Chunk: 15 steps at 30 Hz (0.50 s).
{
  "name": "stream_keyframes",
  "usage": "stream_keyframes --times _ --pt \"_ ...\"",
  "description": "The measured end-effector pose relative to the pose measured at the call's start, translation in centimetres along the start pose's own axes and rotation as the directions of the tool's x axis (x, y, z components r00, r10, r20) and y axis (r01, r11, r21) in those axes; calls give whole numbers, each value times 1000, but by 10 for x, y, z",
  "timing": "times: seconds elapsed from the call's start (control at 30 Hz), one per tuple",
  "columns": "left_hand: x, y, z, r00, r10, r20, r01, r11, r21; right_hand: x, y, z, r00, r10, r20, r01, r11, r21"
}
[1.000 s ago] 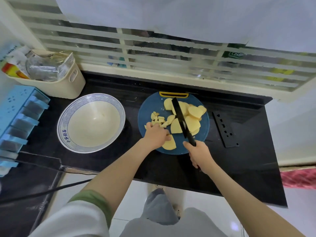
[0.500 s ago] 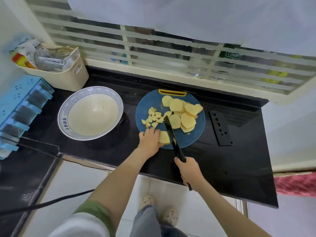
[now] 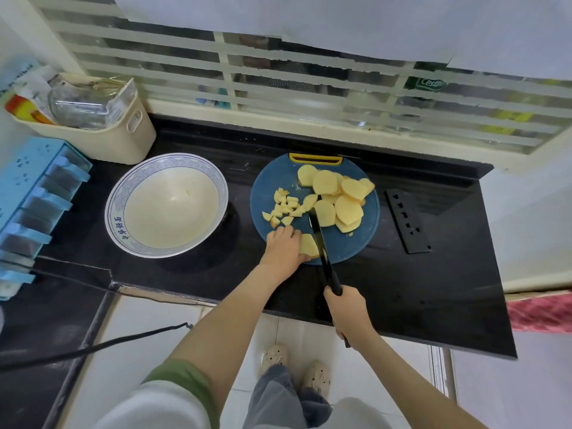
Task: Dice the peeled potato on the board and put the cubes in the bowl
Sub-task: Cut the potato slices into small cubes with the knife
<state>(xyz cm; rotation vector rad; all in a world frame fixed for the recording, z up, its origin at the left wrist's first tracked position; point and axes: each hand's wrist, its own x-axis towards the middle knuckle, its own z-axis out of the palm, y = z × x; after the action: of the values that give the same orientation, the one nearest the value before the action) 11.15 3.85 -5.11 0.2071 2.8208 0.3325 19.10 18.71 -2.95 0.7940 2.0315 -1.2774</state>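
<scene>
A round blue cutting board (image 3: 266, 184) lies on the black counter (image 3: 448, 305). Several potato slices (image 3: 348, 209) are heaped on its right half, and several small cubes (image 3: 283, 209) lie on its left. My left hand (image 3: 283, 247) holds down a potato slice (image 3: 308, 244) at the board's near edge, fingers curled over it. My right hand (image 3: 348, 314) grips the handle of a black knife (image 3: 320, 239), whose blade lies along the right side of that slice. A white bowl with a blue rim (image 3: 116, 212) stands left of the board; no cubes show in it.
A black knife sheath (image 3: 407, 221) lies right of the board. A cream basket of packets (image 3: 123, 144) stands at the back left, a blue rack (image 3: 34, 199) at the far left. A black cable (image 3: 93, 348) hangs below the counter's front edge.
One second ago the knife lay over the slice pile; it has drawn back toward me and now sits beside the slice under my left hand. The camera view has shifted.
</scene>
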Motion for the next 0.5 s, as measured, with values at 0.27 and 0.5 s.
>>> stream_keyframes --times 0.27,0.5 --pt "5 -18 -9 994 71 -81 -71 997 1 -2 -6 -10 998 -36 -42 36 999 7" --pt "36 -24 -10 977 146 -158 -89 942 322 14 -29 -11 996 -75 -45 79 993 93"
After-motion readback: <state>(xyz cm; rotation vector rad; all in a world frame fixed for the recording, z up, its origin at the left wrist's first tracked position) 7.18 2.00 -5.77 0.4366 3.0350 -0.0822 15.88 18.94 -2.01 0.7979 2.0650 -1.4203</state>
